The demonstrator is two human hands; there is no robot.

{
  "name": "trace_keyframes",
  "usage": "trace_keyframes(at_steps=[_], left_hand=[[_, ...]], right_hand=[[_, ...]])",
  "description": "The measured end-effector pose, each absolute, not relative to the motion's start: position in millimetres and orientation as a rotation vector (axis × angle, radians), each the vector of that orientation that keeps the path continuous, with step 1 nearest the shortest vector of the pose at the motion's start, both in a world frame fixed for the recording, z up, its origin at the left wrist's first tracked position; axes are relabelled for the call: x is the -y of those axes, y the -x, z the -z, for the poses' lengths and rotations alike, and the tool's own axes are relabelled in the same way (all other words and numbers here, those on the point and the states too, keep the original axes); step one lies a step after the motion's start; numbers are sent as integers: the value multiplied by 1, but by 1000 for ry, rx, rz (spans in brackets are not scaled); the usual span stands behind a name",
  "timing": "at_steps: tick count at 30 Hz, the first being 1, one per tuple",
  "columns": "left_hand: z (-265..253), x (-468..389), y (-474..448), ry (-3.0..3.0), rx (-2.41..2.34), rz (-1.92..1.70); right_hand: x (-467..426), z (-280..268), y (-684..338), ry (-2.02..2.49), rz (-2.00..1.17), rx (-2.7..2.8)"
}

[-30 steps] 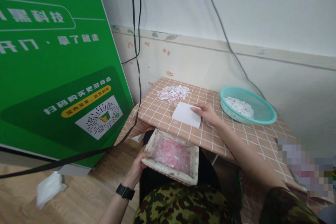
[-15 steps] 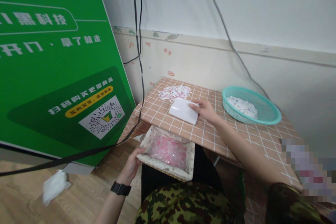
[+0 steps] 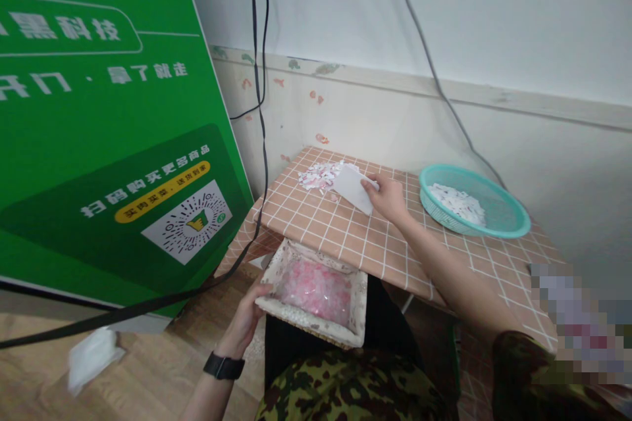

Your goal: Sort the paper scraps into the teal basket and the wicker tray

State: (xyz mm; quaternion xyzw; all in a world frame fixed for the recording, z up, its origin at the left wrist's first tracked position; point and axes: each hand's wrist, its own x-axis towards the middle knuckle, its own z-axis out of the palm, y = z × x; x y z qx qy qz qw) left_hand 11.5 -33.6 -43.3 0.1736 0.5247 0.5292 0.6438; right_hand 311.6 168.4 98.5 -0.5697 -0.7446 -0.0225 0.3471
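Observation:
My left hand point(image 3: 249, 309) grips the left rim of a cloth-lined basket point(image 3: 358, 306), held just below the table's front edge. Pink and white pieces under shiny clear plastic point(image 3: 316, 286) fill the basket. Over the table, my right hand point(image 3: 385, 196) pinches a white card point(image 3: 354, 188) by its right side. The card is tilted, and its far left edge is at a heap of small white and pink paper pieces point(image 3: 320, 175), partly covering it. Whether the card touches the tabletop I cannot tell.
A turquoise plastic basket point(image 3: 498, 210) with white pieces point(image 3: 457, 204) stands on the right of the checked brown table point(image 3: 395, 243). A black cable point(image 3: 261, 145) hangs at the left, before a green panel point(image 3: 99, 145). A white plastic packet point(image 3: 93, 355) lies on the floor.
My right hand has moved the white card away from the table's front edge, up to the heap, and tilted it. My left hand still holds the basket in nearly the same place.

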Motion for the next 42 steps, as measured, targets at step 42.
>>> trace_keyframes(at_steps=[42], left_hand=[[62, 40, -36, -511, -1113, -1111]], right_hand=[[-164, -109, -317, 1317, -197, 2134]])
